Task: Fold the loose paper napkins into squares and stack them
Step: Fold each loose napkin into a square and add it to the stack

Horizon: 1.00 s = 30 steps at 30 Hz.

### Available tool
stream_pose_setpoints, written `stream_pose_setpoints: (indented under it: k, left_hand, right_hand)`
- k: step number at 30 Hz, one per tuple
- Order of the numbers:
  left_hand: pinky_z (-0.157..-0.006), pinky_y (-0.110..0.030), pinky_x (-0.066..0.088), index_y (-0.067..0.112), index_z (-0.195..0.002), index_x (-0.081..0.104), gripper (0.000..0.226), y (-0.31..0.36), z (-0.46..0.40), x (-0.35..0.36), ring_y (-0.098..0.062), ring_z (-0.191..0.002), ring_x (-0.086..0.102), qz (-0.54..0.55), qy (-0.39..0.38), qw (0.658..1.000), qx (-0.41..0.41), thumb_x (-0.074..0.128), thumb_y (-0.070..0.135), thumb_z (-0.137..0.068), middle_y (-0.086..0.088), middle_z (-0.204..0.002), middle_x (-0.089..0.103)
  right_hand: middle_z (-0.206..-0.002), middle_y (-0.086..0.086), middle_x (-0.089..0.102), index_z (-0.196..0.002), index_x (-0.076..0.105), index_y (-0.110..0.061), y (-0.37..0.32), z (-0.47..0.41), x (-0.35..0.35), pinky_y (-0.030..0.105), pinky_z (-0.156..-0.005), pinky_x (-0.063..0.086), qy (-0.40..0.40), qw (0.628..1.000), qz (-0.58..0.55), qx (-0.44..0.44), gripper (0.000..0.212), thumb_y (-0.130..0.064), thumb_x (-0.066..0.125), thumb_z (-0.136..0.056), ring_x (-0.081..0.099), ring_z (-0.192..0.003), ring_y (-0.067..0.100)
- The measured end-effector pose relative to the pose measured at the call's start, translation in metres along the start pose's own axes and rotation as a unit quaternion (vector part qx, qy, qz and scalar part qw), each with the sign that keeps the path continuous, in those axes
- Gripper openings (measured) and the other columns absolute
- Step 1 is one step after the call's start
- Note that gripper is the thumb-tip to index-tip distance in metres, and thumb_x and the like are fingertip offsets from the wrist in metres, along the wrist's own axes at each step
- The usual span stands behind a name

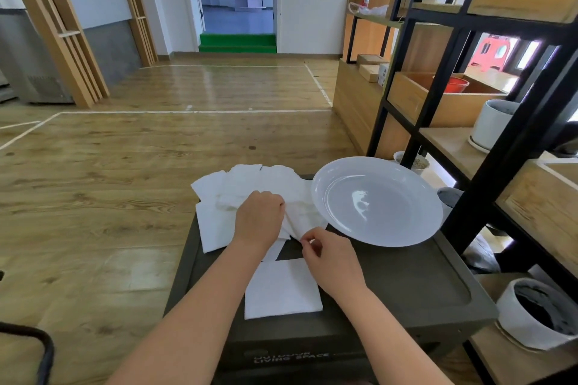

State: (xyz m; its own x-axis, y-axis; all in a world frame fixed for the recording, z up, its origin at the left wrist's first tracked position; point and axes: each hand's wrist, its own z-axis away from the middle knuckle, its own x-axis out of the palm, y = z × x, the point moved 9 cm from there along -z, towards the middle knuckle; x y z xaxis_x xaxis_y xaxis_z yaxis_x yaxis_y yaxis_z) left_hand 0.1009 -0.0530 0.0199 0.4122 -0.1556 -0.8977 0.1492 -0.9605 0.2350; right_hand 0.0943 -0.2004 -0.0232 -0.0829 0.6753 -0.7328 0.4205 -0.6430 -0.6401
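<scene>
Several loose white paper napkins (237, 187) lie in a heap on the far left part of a dark grey box lid (406, 278). My left hand (258, 217) rests on the heap and grips a crumpled napkin (297, 222) at its right side. My right hand (328, 256) pinches the near corner of that same napkin between thumb and forefinger. A folded square napkin (281, 289) lies flat on the lid just in front of my hands, partly under my right wrist.
A large white plate (406, 172) sits on the lid's far right, close to my right hand. A black-framed wooden shelf (469, 134) with white pots (491, 122) stands at the right. Wooden floor stretches to the left and ahead.
</scene>
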Motion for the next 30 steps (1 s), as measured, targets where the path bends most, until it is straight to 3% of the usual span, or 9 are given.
stream_pose_setpoints:
  k: [5,9,14,17,20,22,24,28,30]
  left_hand:
    - [-0.072,-0.023,0.044,0.016,-0.094,0.073,0.022,-0.006,0.018,-0.032,-0.015,-0.089,0.058,0.166,0.076,0.982,-0.041,0.053,0.024,-0.094,0.005,-0.094,0.069]
    - [-0.063,-0.004,0.041,0.025,-0.09,0.069,0.011,-0.012,0.041,-0.061,0.001,-0.08,0.059,0.325,0.134,0.932,-0.084,0.058,0.026,-0.092,0.018,-0.087,0.065]
    - [-0.064,-0.003,0.041,0.025,-0.09,0.066,0.011,-0.024,0.062,-0.08,0.005,-0.078,0.058,0.488,0.152,0.851,-0.122,0.056,0.026,-0.094,0.016,-0.085,0.067]
    - [-0.063,-0.006,0.044,0.023,-0.09,0.067,0.013,-0.029,0.067,-0.076,0.006,-0.076,0.061,0.593,0.133,0.778,-0.159,0.055,0.022,-0.095,0.018,-0.082,0.07]
    - [-0.073,-0.02,0.049,0.024,-0.094,0.069,0.016,-0.032,0.072,-0.062,-0.006,-0.087,0.064,0.629,0.098,0.744,-0.202,0.053,0.026,-0.096,0.013,-0.091,0.071]
    - [-0.08,-0.03,0.05,0.026,-0.097,0.069,0.018,-0.036,0.074,-0.053,-0.013,-0.094,0.063,0.632,0.086,0.736,-0.226,0.052,0.031,-0.096,0.008,-0.099,0.071]
    - [-0.079,-0.03,0.049,0.026,-0.097,0.07,0.018,-0.042,0.076,-0.046,-0.015,-0.095,0.063,0.642,0.083,0.723,-0.242,0.053,0.031,-0.096,0.006,-0.099,0.07]
    - [-0.079,-0.036,0.053,0.025,-0.097,0.069,0.018,-0.051,0.07,-0.04,-0.02,-0.093,0.064,0.655,0.059,0.711,-0.251,0.052,0.033,-0.096,0.0,-0.102,0.07]
    - [-0.078,-0.039,0.052,0.031,-0.091,0.07,0.017,-0.056,0.059,-0.043,-0.02,-0.089,0.065,0.645,0.038,0.727,-0.232,0.053,0.034,-0.096,0.001,-0.098,0.071]
  right_hand:
    - [-0.074,-0.017,0.061,-0.084,0.062,-0.031,-0.001,0.002,-0.009,0.003,-0.058,0.04,0.017,0.994,-0.098,0.039,0.011,-0.023,0.058,-0.09,0.058,-0.072,-0.005]
    - [-0.091,-0.018,0.058,-0.103,0.052,-0.036,-0.004,0.001,-0.023,0.005,-0.057,0.041,0.066,0.968,-0.222,0.094,0.023,-0.024,0.062,-0.087,0.06,-0.081,0.003]
    - [-0.113,-0.018,0.047,-0.115,0.038,-0.042,-0.02,0.001,-0.044,0.009,-0.066,0.043,0.143,0.943,-0.293,0.071,0.055,-0.025,0.074,-0.078,0.053,-0.096,0.003]
    - [-0.127,-0.024,0.04,-0.125,0.03,-0.056,-0.042,0.001,-0.043,0.015,-0.084,0.043,0.124,0.941,-0.313,0.023,0.07,-0.044,0.075,-0.073,0.046,-0.112,0.001]
    - [-0.118,-0.047,0.041,-0.117,0.034,-0.069,-0.061,0.0,-0.04,0.018,-0.089,0.044,0.089,0.943,-0.321,-0.024,0.058,-0.059,0.067,-0.071,0.044,-0.113,-0.012]
    - [-0.111,-0.049,0.044,-0.109,0.045,-0.068,-0.067,-0.001,-0.034,0.03,-0.092,0.05,0.06,0.952,-0.298,-0.037,0.041,-0.05,0.066,-0.079,0.044,-0.109,-0.016]
    - [-0.109,-0.046,0.048,-0.099,0.053,-0.066,-0.068,-0.003,-0.029,0.039,-0.098,0.048,0.047,0.962,-0.265,-0.041,0.039,-0.03,0.065,-0.087,0.045,-0.109,-0.013]
    - [-0.129,-0.035,0.037,-0.117,0.041,-0.064,-0.077,-0.009,-0.011,0.024,-0.097,0.036,-0.073,0.949,-0.305,-0.032,0.067,-0.012,0.051,-0.076,0.034,-0.12,-0.007]
    - [-0.139,-0.019,0.033,-0.129,0.034,-0.055,-0.075,-0.019,-0.008,0.028,-0.097,0.031,-0.106,0.921,-0.374,0.008,0.071,-0.012,0.045,-0.073,0.031,-0.125,0.003]
